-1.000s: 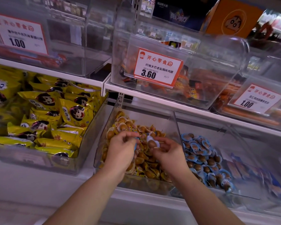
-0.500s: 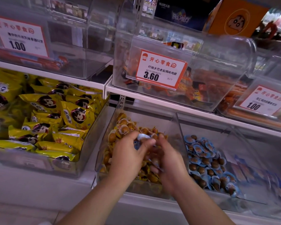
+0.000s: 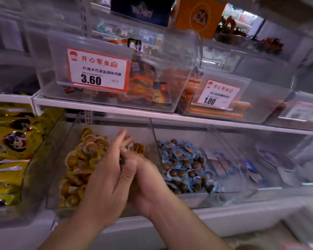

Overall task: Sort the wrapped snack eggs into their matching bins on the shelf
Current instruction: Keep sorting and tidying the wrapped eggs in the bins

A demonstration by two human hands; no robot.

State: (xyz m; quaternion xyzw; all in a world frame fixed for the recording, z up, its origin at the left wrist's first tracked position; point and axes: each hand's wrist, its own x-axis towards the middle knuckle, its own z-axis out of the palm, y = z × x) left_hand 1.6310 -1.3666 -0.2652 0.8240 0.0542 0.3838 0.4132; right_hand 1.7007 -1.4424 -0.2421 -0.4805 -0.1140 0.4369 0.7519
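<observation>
Yellow-wrapped eggs (image 3: 83, 165) below, left hand (image 3: 105, 179), right hand (image 3: 145, 181) together

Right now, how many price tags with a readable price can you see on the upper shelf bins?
2: the 3.60 tag on the bin above the hands, and the 1.00 tag to its right. A blurred label farther right may be another.

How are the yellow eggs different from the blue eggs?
The yellow eggs have yellow-orange wrappers; the blue eggs have blue ones. The yellow eggs fill the left bin, right beside the two hands; the blue eggs fill the right bin, with no hand near. The yellow pile climbs higher up its bin's back. Both are small brown eggs in round wrappers, heaped in clear bins.
</observation>
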